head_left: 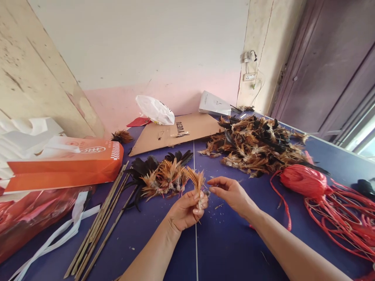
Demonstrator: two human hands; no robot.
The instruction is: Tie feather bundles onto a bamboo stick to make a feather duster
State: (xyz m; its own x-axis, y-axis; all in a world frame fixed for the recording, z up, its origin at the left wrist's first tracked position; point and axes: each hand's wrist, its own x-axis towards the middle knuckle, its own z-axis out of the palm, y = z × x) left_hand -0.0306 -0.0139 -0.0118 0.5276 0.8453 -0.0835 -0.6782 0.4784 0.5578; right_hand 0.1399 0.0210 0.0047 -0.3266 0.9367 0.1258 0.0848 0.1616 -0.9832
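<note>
A small bunch of brown feathers (197, 178) stands upright in my left hand (189, 205), whose fingers are closed around the pale quill ends. My right hand (233, 195) is just to the right of the bunch. Its thumb and forefinger are slightly apart, and I see nothing between them. Just beyond my left hand lie several tied feather bunches (166, 177), brown with long black plumes (142, 169) on their left. A large loose heap of brown and black feathers (254, 144) spreads across the table to the right.
Thin sticks (99, 218) lie at the left, beside an orange and white paper bag (67, 168) and white straps (55, 238). Red plastic twine (304, 179) sprawls at the right. Flattened cardboard (175, 132), a white plastic bag (155, 110) and a white box (215, 103) are at the back.
</note>
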